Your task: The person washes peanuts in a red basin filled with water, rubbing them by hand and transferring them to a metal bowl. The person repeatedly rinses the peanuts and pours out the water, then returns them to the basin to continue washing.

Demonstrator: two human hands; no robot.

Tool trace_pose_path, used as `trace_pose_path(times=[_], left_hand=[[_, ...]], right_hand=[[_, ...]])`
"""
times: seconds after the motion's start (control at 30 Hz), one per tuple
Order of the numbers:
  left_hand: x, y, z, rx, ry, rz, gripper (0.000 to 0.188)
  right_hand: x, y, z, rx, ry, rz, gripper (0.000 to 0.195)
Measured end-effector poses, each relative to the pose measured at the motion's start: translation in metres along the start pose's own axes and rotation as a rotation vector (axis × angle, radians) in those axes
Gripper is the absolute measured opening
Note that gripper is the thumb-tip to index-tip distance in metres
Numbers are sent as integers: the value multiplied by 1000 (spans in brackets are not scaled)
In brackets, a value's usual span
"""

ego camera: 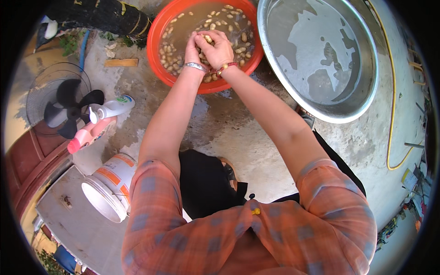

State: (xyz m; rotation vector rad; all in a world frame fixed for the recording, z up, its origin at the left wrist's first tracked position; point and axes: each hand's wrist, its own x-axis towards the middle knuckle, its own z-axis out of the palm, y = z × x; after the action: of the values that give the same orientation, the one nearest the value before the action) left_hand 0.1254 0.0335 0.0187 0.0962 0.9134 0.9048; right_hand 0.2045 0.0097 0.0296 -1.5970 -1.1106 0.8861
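An orange-red plastic basin (155, 70) in front of me holds murky water with many unshelled peanuts (168, 53) floating and lying in it. My left hand (193, 53) and my right hand (217, 48) are cupped together over the basin. Between the palms they hold a clump of wet peanuts (207, 39), with one showing at the top between the thumbs and fingers. How many lie inside the hands is hidden. To the right, close against the basin, stands a large oval metal tub (292, 80) with a shallow layer of water on its bottom.
At the left stand a fan with black blades (73, 111), a white bottle (115, 107), a pink bottle (91, 134) and a white bucket with orange bands (115, 175). A wooden strip (121, 62) lies on the wet concrete. A yellow hose (392, 89) runs along the right.
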Motion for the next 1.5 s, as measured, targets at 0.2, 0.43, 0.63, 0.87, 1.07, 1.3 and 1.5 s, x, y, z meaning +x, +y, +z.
trace_pose_path(times=[0.2, 0.43, 0.63, 0.87, 1.07, 1.3, 1.5], left_hand=[[-46, 22, 41, 53, -150, 182, 55], [-66, 53, 28, -47, -261, 271, 47], [-94, 69, 33, 9, -250, 343, 46], [-101, 51, 26, 15, -211, 402, 44], [-180, 66, -27, 73, -80, 601, 43], [-353, 35, -159, -144, 461, 527, 42], [-432, -27, -250, -226, 772, 61, 53]], right_hand=[[-23, -88, -23, -84, 176, -186, 34], [-31, -125, -14, 77, 184, -307, 24], [-36, -147, -18, 85, 268, -510, 23], [-47, -116, 2, 18, 204, -447, 20], [-112, -139, 47, 110, -57, -419, 28], [-295, -159, 112, 245, -443, -163, 34], [-383, -78, 159, 87, -1264, 173, 47]])
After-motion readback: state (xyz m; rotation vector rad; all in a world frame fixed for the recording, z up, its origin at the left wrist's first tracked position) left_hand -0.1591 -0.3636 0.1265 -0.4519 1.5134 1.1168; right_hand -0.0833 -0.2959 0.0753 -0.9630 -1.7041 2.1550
